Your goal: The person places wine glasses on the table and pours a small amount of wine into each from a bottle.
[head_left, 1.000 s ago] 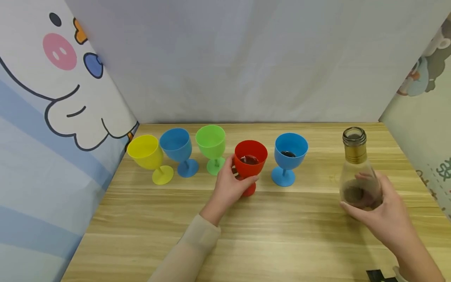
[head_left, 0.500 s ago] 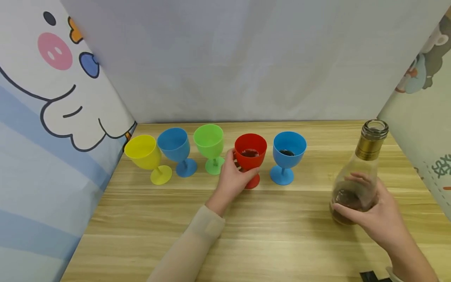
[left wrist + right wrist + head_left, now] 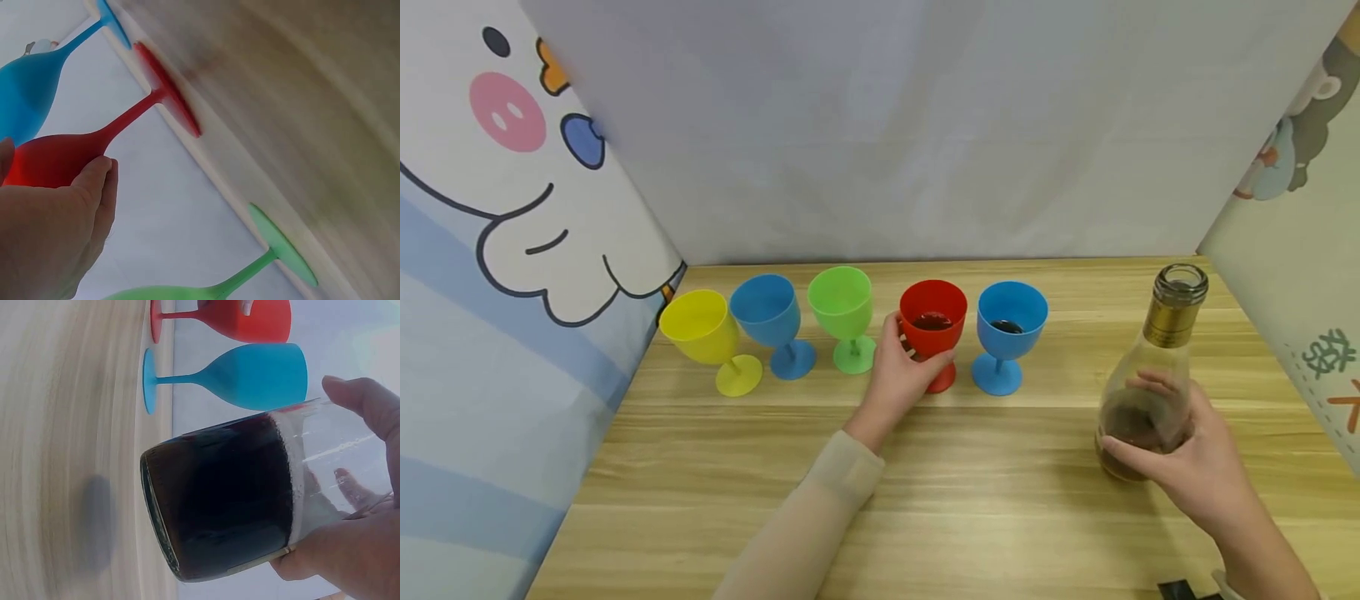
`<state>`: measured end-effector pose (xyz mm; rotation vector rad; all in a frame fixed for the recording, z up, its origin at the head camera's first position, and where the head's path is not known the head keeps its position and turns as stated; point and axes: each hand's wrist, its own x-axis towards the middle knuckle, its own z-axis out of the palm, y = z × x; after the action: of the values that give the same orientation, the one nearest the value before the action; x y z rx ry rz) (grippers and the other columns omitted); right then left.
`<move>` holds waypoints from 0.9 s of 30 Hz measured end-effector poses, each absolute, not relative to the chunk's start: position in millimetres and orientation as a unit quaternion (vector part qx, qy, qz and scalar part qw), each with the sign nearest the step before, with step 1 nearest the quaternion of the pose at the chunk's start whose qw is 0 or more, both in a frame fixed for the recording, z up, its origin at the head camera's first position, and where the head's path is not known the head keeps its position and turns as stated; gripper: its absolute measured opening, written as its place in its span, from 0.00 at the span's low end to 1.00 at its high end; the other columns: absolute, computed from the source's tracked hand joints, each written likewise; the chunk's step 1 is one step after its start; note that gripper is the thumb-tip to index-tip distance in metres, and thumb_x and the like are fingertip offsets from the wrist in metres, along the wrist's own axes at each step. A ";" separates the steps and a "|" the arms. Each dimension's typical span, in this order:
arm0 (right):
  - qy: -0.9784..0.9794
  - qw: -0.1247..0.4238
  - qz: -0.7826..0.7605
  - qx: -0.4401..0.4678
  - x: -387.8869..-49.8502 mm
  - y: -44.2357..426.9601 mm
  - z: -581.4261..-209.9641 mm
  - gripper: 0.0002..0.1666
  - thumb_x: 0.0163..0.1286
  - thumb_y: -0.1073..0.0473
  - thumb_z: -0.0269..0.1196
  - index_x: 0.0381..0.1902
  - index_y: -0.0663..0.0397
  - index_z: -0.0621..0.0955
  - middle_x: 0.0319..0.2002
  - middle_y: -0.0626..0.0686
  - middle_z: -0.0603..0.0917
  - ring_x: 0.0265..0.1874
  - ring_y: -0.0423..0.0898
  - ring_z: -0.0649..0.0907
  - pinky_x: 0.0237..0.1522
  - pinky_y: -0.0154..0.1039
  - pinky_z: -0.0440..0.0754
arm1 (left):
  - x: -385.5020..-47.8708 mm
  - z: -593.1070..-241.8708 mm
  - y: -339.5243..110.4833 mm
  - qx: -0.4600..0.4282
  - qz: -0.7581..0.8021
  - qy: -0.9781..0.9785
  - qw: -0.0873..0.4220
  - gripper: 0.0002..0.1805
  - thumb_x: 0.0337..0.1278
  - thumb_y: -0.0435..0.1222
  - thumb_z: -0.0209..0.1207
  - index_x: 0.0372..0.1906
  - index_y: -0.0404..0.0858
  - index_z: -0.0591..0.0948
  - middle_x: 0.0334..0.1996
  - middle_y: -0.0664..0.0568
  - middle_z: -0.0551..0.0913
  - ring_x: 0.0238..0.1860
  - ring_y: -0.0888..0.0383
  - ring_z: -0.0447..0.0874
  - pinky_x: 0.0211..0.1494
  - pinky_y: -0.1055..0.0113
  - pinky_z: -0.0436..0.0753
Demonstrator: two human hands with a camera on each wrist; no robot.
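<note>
My left hand (image 3: 897, 379) grips the red goblet (image 3: 934, 340) around its bowl, thumb in front; dark liquid shows inside. The goblet is upright, its foot (image 3: 169, 94) at the tabletop; I cannot tell whether it touches. To its right stands a blue goblet (image 3: 1006, 342), also with dark liquid. My right hand (image 3: 1198, 471) holds a clear glass bottle (image 3: 1138, 408) with a gold neck band around its body. Dark liquid fills the bottle's lower part. In the right wrist view the bottle's bottom (image 3: 159, 515) hangs above the table, apart from its shadow.
Left of the red goblet stand a green goblet (image 3: 841, 310), a second blue goblet (image 3: 767, 317) and a yellow goblet (image 3: 703, 333), with no liquid visible inside. A grey backdrop (image 3: 925, 167) rises behind the wooden table (image 3: 985, 508). Printed cloths hang on both sides.
My left hand has moved the red goblet back, closer to the row of goblets. The bottle in my right hand has shifted, its base leftward and its neck rightward. The view has shifted slightly.
</note>
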<state>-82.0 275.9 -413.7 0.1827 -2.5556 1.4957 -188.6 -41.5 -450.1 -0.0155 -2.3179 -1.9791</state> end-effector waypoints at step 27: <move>-0.851 0.092 0.511 0.076 -82.7 272.4 -411.4 0.49 0.51 0.76 0.78 0.69 0.55 0.69 0.64 0.45 0.72 0.54 0.39 0.73 0.42 0.24 0.79 | -149.0 -452.9 -80.6 0.046 -0.582 -0.812 0.022 0.40 0.53 0.36 0.76 0.68 0.31 0.70 0.62 0.40 0.77 0.59 0.42 0.78 0.62 0.49 0.77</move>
<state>-82.7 272.4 -411.4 0.2243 -2.5269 1.5187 -149.0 -80.6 -452.9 0.1415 -2.5165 -1.8024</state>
